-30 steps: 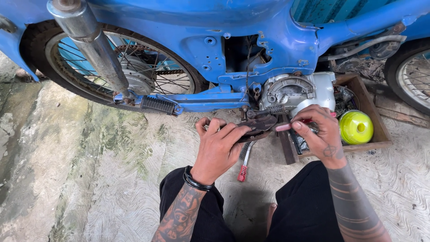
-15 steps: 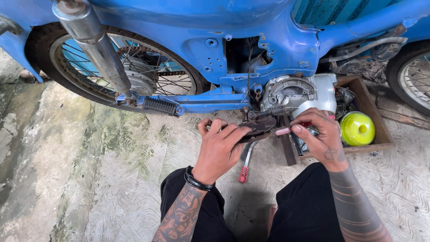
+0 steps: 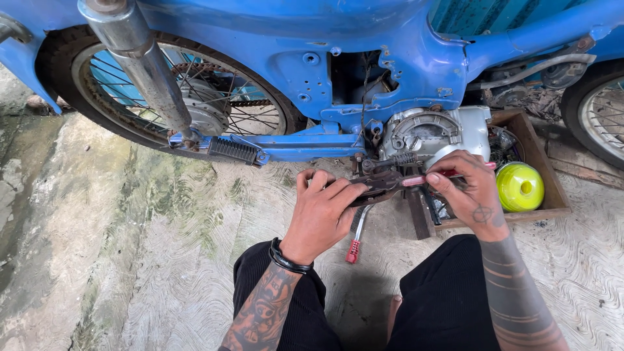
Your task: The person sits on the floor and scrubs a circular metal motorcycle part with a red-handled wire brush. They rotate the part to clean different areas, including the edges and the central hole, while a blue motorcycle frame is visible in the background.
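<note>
A blue motorbike (image 3: pixel 383 45) stands across the top of the head view, its grey engine case (image 3: pixel 422 133) low in the middle. My left hand (image 3: pixel 322 214) grips a dark rusty metal part (image 3: pixel 377 185) just under the engine. My right hand (image 3: pixel 465 192) pinches a thin red-handled tool (image 3: pixel 448 174), whose pale end points left at that part. Both hands sit close together below the engine. My knees in black trousers fill the bottom.
A wooden box (image 3: pixel 539 175) with a yellow-green round lid (image 3: pixel 519 186) sits right of the engine. A small tool with a red grip (image 3: pixel 353 248) lies on the concrete between my knees. A chrome exhaust pipe (image 3: pixel 140 62) crosses the rear wheel (image 3: pixel 188 97). A black footpeg (image 3: pixel 231 151) juts out.
My right hand has lifted slightly and swung the red-handled tool up toward level. My left hand has shifted a little right on the metal part.
</note>
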